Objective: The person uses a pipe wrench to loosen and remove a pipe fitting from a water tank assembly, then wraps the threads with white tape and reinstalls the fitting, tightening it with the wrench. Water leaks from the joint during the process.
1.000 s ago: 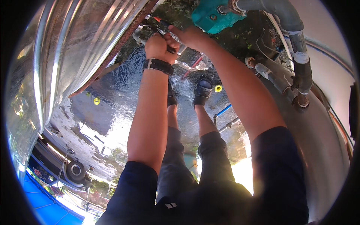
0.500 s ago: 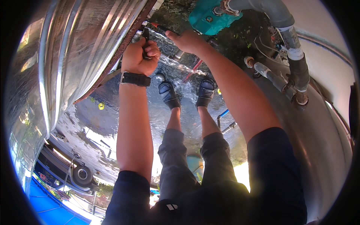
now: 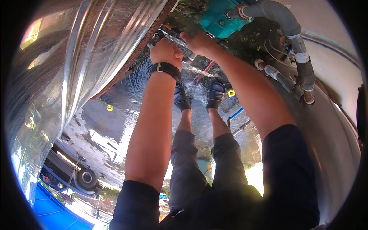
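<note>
Slim red-and-black tool: juts forward-left from right hand, narrow grip; thumb stretched toward it, lower fingers hidden. Dark tool: in left hand, closed like fist; front end shows above knuckles, exact kind I cannot tell. Black watch on left wrist. Teal pump casing beyond right hand, slightly to right. Grey elbow pipe farther right. Ribbed metal wall left of left hand. Red pipe below right hand, over wet ground.
</note>
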The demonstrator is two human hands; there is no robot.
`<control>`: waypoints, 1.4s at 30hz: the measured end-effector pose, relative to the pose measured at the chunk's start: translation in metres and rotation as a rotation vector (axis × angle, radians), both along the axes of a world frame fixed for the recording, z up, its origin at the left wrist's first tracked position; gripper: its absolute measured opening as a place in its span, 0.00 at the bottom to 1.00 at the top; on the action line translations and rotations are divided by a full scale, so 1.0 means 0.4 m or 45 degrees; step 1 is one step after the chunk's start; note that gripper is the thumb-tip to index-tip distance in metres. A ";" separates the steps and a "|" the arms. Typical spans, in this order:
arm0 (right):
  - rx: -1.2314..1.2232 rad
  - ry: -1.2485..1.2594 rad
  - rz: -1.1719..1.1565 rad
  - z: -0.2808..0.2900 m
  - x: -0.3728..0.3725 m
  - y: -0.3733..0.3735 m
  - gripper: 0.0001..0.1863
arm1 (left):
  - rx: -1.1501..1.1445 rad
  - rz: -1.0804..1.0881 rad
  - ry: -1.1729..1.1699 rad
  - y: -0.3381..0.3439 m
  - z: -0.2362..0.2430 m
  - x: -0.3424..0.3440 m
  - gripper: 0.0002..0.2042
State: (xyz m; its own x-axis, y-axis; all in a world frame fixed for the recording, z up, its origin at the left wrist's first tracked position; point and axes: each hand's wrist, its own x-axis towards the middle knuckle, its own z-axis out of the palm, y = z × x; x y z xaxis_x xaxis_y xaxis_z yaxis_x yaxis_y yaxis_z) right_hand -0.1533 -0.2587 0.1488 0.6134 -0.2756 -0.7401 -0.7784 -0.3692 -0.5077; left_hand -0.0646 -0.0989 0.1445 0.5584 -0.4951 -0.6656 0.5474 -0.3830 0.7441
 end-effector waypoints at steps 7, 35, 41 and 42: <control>0.026 0.076 -0.061 0.034 0.009 -0.001 0.47 | -0.003 0.372 0.092 -0.026 -0.047 -0.039 0.08; 0.043 -0.074 -0.161 0.015 -0.016 -0.014 0.47 | -0.026 0.727 0.763 -0.062 0.168 -0.097 0.13; 0.101 -0.184 -0.053 -0.050 -0.047 -0.025 0.42 | -0.251 0.386 0.795 0.010 0.148 -0.086 0.18; 0.066 -0.199 -0.105 -0.059 -0.041 -0.017 0.39 | -0.198 0.370 0.731 0.016 0.141 -0.092 0.21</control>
State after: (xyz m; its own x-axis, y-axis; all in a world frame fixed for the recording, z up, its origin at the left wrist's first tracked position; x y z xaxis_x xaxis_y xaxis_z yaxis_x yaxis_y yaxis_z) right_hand -0.1697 -0.2655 0.1251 0.6990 -0.2937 -0.6520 -0.7151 -0.2776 -0.6415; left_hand -0.1014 -0.0926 0.2008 0.2616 -0.4921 -0.8303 0.9384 -0.0718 0.3381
